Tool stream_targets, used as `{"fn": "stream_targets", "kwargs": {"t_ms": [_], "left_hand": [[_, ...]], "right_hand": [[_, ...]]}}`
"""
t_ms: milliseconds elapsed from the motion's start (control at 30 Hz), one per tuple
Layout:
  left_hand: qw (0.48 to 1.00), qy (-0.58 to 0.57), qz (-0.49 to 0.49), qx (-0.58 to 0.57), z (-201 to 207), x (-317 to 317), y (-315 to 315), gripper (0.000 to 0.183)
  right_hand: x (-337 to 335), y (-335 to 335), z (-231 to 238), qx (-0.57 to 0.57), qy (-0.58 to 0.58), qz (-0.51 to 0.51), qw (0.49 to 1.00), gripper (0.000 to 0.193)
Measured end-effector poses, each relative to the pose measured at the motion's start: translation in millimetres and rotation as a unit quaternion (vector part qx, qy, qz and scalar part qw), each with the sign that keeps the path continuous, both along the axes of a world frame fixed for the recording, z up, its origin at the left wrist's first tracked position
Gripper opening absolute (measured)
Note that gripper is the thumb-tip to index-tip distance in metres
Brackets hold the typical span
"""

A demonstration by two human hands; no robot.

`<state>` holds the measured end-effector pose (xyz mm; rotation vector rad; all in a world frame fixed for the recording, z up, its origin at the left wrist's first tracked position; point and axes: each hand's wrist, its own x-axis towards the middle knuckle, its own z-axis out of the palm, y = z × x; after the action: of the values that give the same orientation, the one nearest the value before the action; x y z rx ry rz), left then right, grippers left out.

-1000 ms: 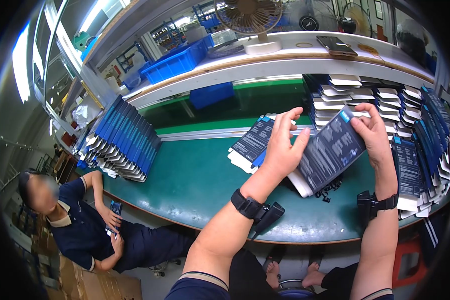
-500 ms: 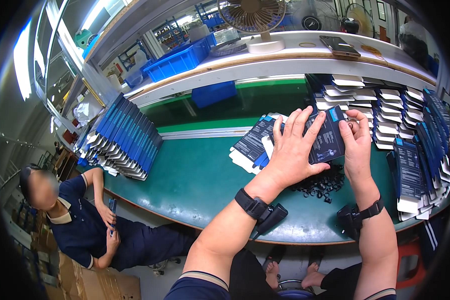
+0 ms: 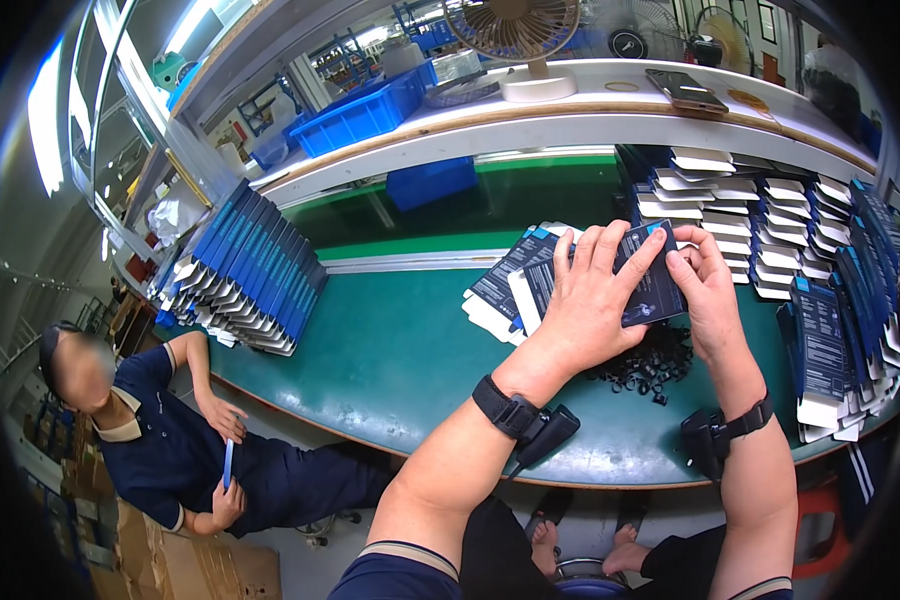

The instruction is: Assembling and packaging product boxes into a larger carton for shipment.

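A flat dark blue cardboard box [image 3: 654, 292] is held between my two hands above the green tabletop. My left hand [image 3: 592, 305] lies across its left side, fingers over the printed face and thumb at the lower edge. At its upper right edge, my right hand [image 3: 708, 290] has its fingers bent and its thumb against the box end; whether anything small sits in those fingers is hidden. Several similar boxes [image 3: 505, 285] with white end flaps lie under and beside my left hand. Below the held box is a heap of small black parts [image 3: 645, 372].
Stacked boxes with white flaps [image 3: 722, 215] fill the back right, and more boxes [image 3: 820, 340] lean at the right edge. A box row [image 3: 255, 275] stands left. The shelf [image 3: 470, 120] holds a fan [image 3: 538, 85], blue bin [image 3: 365, 115] and phone [image 3: 687, 90]. A co-worker [image 3: 185, 440] sits left.
Both hands stay on the box, which has tilted slightly. My right fingers have curled closer to its upper right edge. The co-worker's hands and the blue piece they hold have shifted.
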<state>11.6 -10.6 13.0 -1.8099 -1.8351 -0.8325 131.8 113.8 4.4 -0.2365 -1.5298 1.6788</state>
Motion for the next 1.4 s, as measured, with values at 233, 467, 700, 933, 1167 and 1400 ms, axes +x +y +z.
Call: {"fn": "stream_targets", "kwargs": {"t_ms": [233,467,700,933,1167,1400], "left_hand": [[1.0,0.017,0.004,0.001,5.3,-4.4,-2.0,0.09],[0.999,0.012,0.024,-0.018,6.1,-11.6,-4.8,0.09],[1.0,0.003,-0.001,-0.03,4.9,-9.9,-3.0,0.092],[0.999,-0.008,-0.014,-0.039,2.2,-8.6,-3.3,0.091],[0.999,-0.009,-0.018,-0.033,2.6,-8.7,-2.0,0.092],[0.999,0.003,-0.033,0.0,5.9,-8.8,-2.0,0.09]], "right_hand": [[9.4,12.2,2.6,-0.028,-0.085,0.052,0.995,0.031],[10.9,27.4,0.8,-0.09,-0.07,0.157,0.981,0.043],[18.0,31.4,1.2,-0.066,-0.105,0.148,0.981,0.035],[12.1,22.8,1.4,-0.01,-0.131,0.076,0.988,0.034],[9.2,21.8,-2.0,0.001,-0.119,0.057,0.991,0.037],[11.3,19.0,3.1,-0.029,-0.09,0.037,0.995,0.03]]}}
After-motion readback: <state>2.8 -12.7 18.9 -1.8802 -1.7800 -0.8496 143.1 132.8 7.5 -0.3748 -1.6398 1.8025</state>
